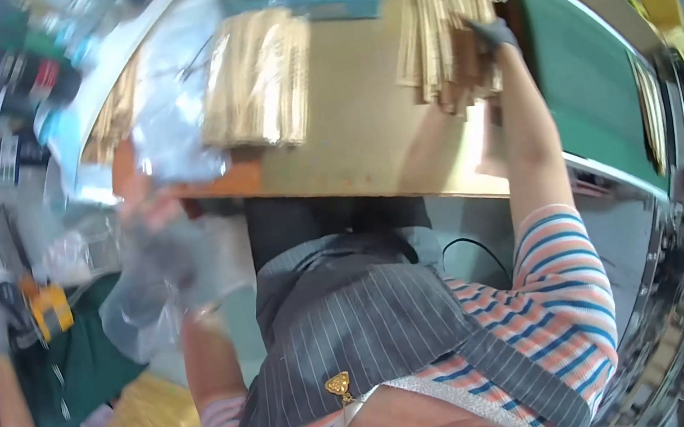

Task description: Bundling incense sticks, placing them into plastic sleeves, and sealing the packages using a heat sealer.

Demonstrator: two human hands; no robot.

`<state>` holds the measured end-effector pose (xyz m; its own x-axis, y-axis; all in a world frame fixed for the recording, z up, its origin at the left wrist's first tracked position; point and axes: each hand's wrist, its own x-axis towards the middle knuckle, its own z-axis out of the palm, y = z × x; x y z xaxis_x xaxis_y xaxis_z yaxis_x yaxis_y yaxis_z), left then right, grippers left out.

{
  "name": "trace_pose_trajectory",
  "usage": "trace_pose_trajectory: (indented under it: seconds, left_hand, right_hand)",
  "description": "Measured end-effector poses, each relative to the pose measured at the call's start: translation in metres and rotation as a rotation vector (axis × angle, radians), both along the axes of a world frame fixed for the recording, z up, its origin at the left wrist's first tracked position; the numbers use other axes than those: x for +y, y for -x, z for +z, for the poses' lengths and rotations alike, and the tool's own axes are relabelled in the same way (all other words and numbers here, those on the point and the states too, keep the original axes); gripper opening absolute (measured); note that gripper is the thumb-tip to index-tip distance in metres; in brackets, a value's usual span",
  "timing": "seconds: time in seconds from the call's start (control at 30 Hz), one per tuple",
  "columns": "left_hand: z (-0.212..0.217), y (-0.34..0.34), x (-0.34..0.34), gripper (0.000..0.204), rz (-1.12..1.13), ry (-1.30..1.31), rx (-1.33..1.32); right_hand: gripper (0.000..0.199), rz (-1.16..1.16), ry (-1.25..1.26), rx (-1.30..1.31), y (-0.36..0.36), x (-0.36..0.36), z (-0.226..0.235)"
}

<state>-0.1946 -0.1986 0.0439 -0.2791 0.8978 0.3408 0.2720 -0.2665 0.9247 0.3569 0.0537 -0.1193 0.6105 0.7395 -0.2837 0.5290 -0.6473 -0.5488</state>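
Note:
My right hand (496,33), in a grey glove, is at the right side of a loose row of long thin tan strips (433,42) on the table. Its thumb side lies over the strips and it appears to grip some of them; its other fingers are mostly hidden. My left hand (173,243) is smeared by motion beyond the table's front edge, so its fingers do not show clearly. Crumpled clear plastic (140,313) hangs beside it; whether the hand holds it cannot be made out. A second bundle of tan strips (259,82), shiny as if wrapped in clear film, lies at centre-left.
A pale plastic sheet (178,87) and an orange board (222,182) lie on the table's left. At the back is a blue tray (314,1). A green surface (587,70) adjoins on the right. On the left, a co-worker's gloved hand (2,319) is near a yellow object (51,310).

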Motion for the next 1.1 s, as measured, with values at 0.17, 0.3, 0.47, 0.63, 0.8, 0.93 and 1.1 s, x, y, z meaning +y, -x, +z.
trace_pose_trajectory:
  seconds: [0.17, 0.3, 0.47, 0.63, 0.8, 0.93, 1.1]
  left_hand:
    - [-0.088, -0.224, 0.198, 0.067, -0.473, 0.502, 0.338]
    - [-0.154, -0.273, 0.242, 0.063, -0.526, 0.808, -0.289]
    - [-0.134, -0.246, 0.227, 0.074, -0.589, 0.759, -0.196]
    - [-0.042, -0.212, 0.195, 0.08, -0.979, 0.113, -0.313]
    - [-0.053, -0.196, 0.179, 0.1, -1.055, 0.121, -0.319]
    - [-0.057, -0.18, 0.158, 0.083, -1.033, 0.15, 0.028]
    - [-0.048, -0.138, 0.088, 0.057, -1.211, 0.547, -0.502]
  right_hand:
    - [0.108, 0.234, 0.101, -0.198, 0.081, -0.028, 0.054]
    - [0.069, 0.225, -0.204, 0.378, 0.129, -0.063, 0.046]
    - [0.047, 0.063, -0.359, 1.465, 0.157, -0.07, 0.026]
    - [0.062, 0.494, -0.891, 1.146, 0.179, -0.1, 0.11]
    - [0.089, 0.691, -0.909, 1.141, 0.171, -0.119, 0.125]
    - [0.089, 0.487, -0.741, 0.981, 0.211, -0.149, 0.137]
    - [0.072, 0.603, -0.95, 0.768, 0.265, -0.179, 0.171]
